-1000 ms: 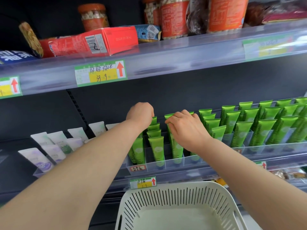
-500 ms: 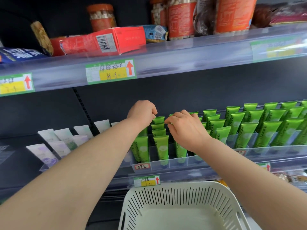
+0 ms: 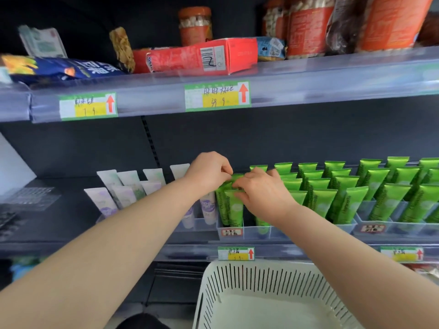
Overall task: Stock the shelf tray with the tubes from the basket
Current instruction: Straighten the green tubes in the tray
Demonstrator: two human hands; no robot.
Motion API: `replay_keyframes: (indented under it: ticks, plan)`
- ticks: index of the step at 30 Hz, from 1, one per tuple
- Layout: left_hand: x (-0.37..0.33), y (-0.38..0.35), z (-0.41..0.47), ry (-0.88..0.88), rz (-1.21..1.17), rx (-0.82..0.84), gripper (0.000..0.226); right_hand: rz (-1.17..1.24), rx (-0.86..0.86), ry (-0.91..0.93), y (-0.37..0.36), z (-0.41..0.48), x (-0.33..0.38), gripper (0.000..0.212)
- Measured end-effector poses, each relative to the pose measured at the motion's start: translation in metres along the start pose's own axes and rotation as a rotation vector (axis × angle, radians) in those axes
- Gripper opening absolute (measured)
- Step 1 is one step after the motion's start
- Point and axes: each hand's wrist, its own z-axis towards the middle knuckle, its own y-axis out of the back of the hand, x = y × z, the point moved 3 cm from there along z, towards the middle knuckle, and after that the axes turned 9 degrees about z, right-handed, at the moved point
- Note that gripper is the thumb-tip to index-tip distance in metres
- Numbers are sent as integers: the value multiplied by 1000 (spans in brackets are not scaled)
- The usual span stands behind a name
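Rows of green tubes (image 3: 346,198) stand cap-down in a clear divided shelf tray (image 3: 280,232) on the middle shelf. My left hand (image 3: 209,170) is at the top of the leftmost green column, fingers curled and pinching the crimped end of a green tube (image 3: 234,207). My right hand (image 3: 263,191) lies just right of it, fingers bent over the tops of the same green tubes and covering the column beside them. Both hands touch at the fingertips. The white slotted basket (image 3: 268,295) sits below the shelf edge; no tubes show in its visible part.
White and lilac tubes (image 3: 123,193) stand in the tray section to the left. The upper shelf (image 3: 308,79) carries a red box (image 3: 197,57), jars and snack bags close above my hands. Price labels (image 3: 236,253) line the shelf edges.
The view has shifted, so the shelf sits further right in frame. My hands have closed together over the leftmost green column, the right hand moving left toward the left one.
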Motion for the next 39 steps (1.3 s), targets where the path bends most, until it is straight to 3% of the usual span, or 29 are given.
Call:
replay_keyframes:
  ticks: [10, 19, 23, 34, 39]
  plan:
    - [13, 4, -16, 5, -1, -19, 10, -82, 52, -34, -7, 0, 6, 16]
    - [0, -2, -13, -26, 196, 74, 9, -29, 88, -56, 5, -5, 1, 34]
    - [-6, -6, -7, -11, 241, 48, 10, -14, 46, -72, 14, -11, -9, 30]
    - [-13, -7, -2, -16, 194, 86, 8, 20, -28, -74, 21, -12, -13, 31]
    - [-6, 6, 3, 39, 74, 7, 5, 37, -36, -55, 18, -6, -10, 34]
